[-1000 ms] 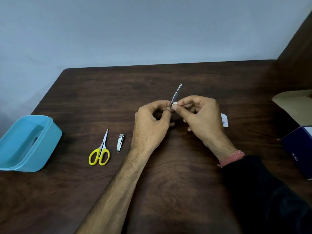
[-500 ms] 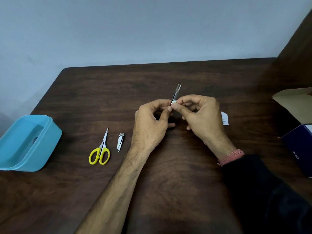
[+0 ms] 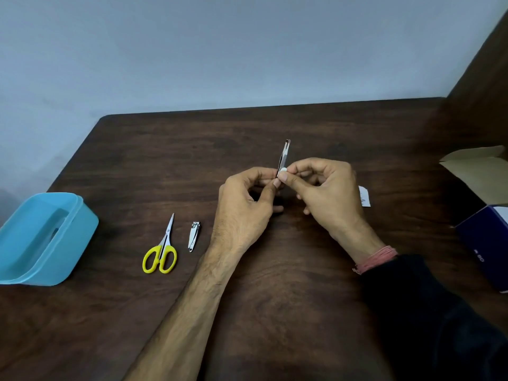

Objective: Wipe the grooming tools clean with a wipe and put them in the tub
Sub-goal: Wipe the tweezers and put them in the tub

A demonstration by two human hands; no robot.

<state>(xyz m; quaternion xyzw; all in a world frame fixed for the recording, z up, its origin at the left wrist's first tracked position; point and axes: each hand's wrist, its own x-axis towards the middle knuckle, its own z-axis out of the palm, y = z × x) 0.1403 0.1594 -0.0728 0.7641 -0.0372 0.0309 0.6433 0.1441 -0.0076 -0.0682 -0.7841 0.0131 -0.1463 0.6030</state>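
Head view — left hand (image 3: 244,199) is pinching the tweezers' (image 3: 283,156) base upright above the table (image 3: 275,298); right hand (image 3: 324,193) is pinching the wipe (image 3: 282,169) on them. Tips swung more upright since earlier — wiping is continuing. Counting: one tweezers, one scissors (image 3: 162,248), one nail clipper (image 3: 194,236), one tub (image 3: 41,237), far left.
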